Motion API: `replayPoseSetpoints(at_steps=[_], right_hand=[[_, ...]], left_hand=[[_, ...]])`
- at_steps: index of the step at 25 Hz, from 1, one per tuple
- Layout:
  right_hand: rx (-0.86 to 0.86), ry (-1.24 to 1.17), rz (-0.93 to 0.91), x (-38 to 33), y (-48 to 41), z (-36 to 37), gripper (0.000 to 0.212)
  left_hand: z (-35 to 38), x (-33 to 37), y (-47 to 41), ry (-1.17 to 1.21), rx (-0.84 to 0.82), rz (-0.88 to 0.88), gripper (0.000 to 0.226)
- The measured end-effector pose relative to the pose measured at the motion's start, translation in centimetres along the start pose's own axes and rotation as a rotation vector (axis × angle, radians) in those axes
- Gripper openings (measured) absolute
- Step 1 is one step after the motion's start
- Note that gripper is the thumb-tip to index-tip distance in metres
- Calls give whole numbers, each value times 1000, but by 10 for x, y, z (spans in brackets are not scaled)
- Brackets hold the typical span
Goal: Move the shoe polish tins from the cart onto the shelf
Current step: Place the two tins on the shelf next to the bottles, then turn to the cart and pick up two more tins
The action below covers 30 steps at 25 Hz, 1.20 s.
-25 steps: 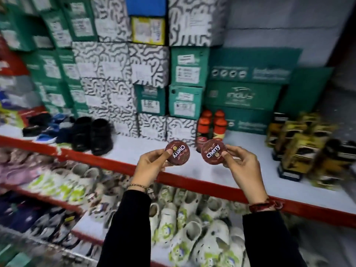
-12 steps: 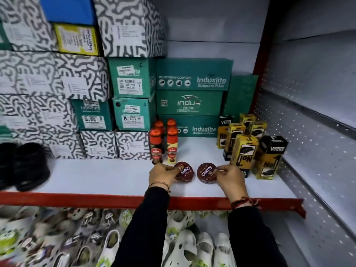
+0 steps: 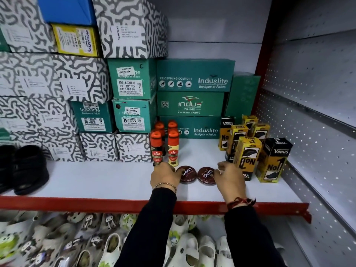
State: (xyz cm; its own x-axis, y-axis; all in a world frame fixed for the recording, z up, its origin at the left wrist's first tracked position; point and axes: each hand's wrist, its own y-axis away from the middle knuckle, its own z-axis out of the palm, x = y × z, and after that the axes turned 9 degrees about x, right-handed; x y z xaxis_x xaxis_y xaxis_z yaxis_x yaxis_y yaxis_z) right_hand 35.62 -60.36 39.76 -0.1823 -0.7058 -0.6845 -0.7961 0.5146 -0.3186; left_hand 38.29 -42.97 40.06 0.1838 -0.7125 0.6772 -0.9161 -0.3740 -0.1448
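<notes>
Two round dark-red Cherry shoe polish tins lie flat, side by side, on the white shelf (image 3: 96,182) with its red front lip. My left hand (image 3: 165,175) grips the left tin (image 3: 187,174) from its left side, thumb over the lid's edge. My right hand (image 3: 229,177) touches the right tin (image 3: 206,175) at its right edge with its fingertips. Both tins rest on the shelf surface. The cart is out of view.
Several Kiwi polish bottles (image 3: 164,145) stand just behind my left hand. Yellow and black Venus boxes (image 3: 269,160) stand right of my right hand. Stacked shoe boxes (image 3: 133,81) fill the back. Black shoes (image 3: 25,168) sit at the left; clogs (image 3: 107,241) fill the shelf below.
One second ago I held both tins up in the air facing me. They now lie flat on the shelf in front of the Kiwi bottles, my hands still on them.
</notes>
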Motion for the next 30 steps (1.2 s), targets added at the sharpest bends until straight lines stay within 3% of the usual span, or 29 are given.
replayPoseSetpoints(at_steps=[4,9,16,24,30], right_hand=[[-1,-120,-278,-17,4,-3,43],[20,-76,-546,-57,14,-6,61],[-65,-157,-778,-124,63,16,69],[-417,-290,-973,-189,180,79,69],[-727,-307,-1133,-213,299,136,69]], left_hand=[[-22,-2,10,16,167,87,29],[-68,-15,14,24,450,292,37],[-128,-73,28,-210,590,211,64],[-200,-189,83,-371,711,-113,64],[-238,-304,148,-451,713,-422,63]])
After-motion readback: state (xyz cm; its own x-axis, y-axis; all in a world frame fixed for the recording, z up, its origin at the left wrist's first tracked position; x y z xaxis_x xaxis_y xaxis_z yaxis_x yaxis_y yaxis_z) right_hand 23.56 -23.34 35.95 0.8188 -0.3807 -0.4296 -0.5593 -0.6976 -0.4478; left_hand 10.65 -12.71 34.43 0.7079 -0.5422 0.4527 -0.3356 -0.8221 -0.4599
